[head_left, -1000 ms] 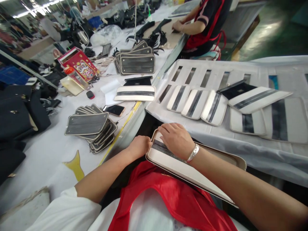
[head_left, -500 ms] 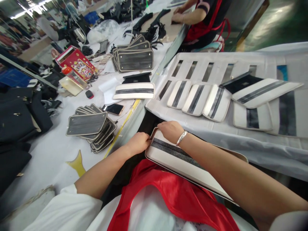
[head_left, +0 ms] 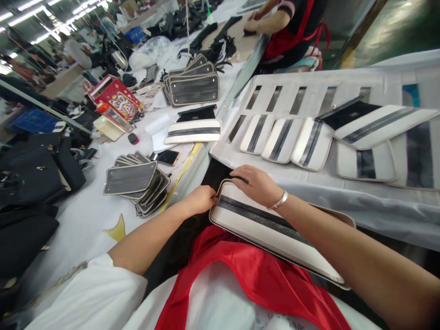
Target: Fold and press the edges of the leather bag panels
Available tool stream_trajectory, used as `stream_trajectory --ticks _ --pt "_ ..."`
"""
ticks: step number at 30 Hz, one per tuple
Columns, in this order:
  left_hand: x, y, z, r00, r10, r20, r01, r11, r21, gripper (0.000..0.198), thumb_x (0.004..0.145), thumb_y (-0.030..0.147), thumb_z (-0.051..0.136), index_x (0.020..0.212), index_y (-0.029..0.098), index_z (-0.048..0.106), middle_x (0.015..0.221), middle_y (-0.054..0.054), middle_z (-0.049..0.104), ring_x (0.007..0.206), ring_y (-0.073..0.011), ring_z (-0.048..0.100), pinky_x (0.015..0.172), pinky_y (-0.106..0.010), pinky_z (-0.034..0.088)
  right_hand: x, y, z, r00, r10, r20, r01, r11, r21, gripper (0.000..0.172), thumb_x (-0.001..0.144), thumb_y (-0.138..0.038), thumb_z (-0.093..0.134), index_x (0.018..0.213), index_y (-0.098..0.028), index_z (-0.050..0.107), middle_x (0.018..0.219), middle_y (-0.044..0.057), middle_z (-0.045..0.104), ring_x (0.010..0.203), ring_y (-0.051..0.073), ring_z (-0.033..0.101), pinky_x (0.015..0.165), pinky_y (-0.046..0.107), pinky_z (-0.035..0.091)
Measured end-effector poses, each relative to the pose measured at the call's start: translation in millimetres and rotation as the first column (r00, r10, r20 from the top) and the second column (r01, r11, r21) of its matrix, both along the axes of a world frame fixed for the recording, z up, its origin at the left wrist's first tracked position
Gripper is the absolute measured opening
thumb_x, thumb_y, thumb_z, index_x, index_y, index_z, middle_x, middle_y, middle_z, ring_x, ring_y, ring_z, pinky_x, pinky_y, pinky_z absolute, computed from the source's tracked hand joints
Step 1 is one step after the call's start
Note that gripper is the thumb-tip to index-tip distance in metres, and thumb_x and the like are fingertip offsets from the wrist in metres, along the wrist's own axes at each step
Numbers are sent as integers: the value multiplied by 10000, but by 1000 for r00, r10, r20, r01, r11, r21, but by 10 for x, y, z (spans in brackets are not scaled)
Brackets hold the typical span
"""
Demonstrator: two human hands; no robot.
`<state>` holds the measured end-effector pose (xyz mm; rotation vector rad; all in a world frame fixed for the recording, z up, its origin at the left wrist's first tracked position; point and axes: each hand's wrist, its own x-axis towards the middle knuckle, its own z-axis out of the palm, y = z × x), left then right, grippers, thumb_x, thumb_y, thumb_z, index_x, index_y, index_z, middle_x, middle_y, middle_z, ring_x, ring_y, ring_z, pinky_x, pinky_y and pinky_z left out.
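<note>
A long cream panel with a dark stripe point(head_left: 261, 217) lies across my lap, over the red apron point(head_left: 237, 266), its edges raised like a shallow tray. My left hand point(head_left: 202, 199) is closed on the panel's left corner. Over the top left edge rests my right hand point(head_left: 256, 183), fingers curved and partly apart, a silver bracelet at its wrist; its fingertips touch the rim and do not grip it visibly. The underside of the panel is hidden.
Dark panels are stacked point(head_left: 130, 178) on the left table, near a phone point(head_left: 167, 157) and a red box point(head_left: 115, 97). Smaller striped cream pieces point(head_left: 282, 140) lie on the grey cloth-covered surface point(head_left: 343, 190). A co-worker's arm point(head_left: 275, 22) is at the top.
My right hand has lifted slightly and shifted right along the edge, its fingers loosening. My left hand keeps its hold on the corner. The view has tilted a little.
</note>
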<state>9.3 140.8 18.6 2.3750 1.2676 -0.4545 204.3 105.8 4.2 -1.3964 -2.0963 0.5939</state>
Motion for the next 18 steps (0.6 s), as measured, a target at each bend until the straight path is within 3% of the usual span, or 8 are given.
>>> stream_trajectory --ticks 3,6,11,18 --pt "11 -1 6 1000 2 20 -1 1000 -15 262 788 269 489 604 144 627 568 -43 578 560 -143 503 542 -250 319 -214 -362 -65 983 113 146 -129 986 103 362 856 -402 498 1078 -138 611 1094 104 604 1026 233 515 941 377 373" --pt "16 -4 11 1000 18 19 -17 1000 -26 252 778 224 476 575 145 603 526 -23 542 541 -135 481 532 -246 310 -390 -547 -197 968 98 231 -128 985 117 558 762 -463 614 1190 -113 537 1192 134 549 1105 277 458 1008 444 299" --pt "-32 -9 -5 998 40 52 -38 998 -42 272 778 244 461 529 154 525 486 2 489 512 -121 453 499 -238 292 -384 -515 -323 974 87 211 -111 988 104 642 737 -505 627 1232 -115 502 1236 124 524 1128 265 441 1003 418 307" --pt "-124 -15 -45 946 269 179 -199 922 -332 292 763 360 468 547 171 415 458 42 480 403 -86 448 402 -194 304 -332 -519 -332 983 80 167 -95 992 83 646 733 -502 637 1245 -136 494 1249 105 522 1146 250 435 1029 414 279"
